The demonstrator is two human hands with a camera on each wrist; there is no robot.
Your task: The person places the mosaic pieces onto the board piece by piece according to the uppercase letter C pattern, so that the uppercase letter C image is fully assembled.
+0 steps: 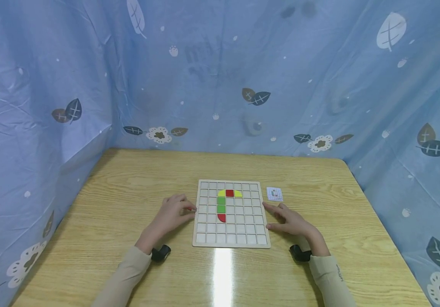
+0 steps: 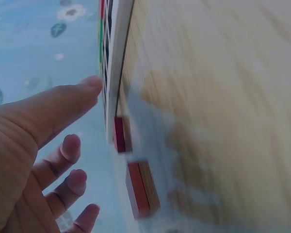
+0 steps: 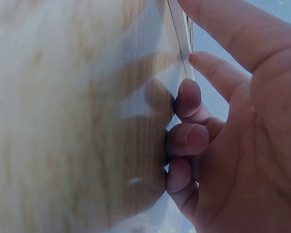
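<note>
A pale square grid board (image 1: 206, 238) lies on the table. In its cells sit two yellow quarter-round tiles (image 1: 238, 194), a red square tile (image 1: 229, 193), two green square tiles (image 1: 221, 204) and a red quarter-round tile (image 1: 221, 218). At the board's left edge is my left hand (image 1: 173, 213), fingers loosely bent. The left wrist view shows its thumb at the board's rim and nothing held. Beside the board there, a dark red piece (image 2: 120, 134) and an orange-red piece (image 2: 139, 189) lie on the table. My right hand (image 1: 290, 221) touches the board's right edge with thumb and a fingertip.
A small printed grid card (image 1: 274, 194) lies on the wooden table (image 1: 147, 170) by the board's upper right corner. Blue leaf-patterned cloth (image 1: 220, 76) hangs behind the table and along both sides. Bright light reflects off the table in front of the board.
</note>
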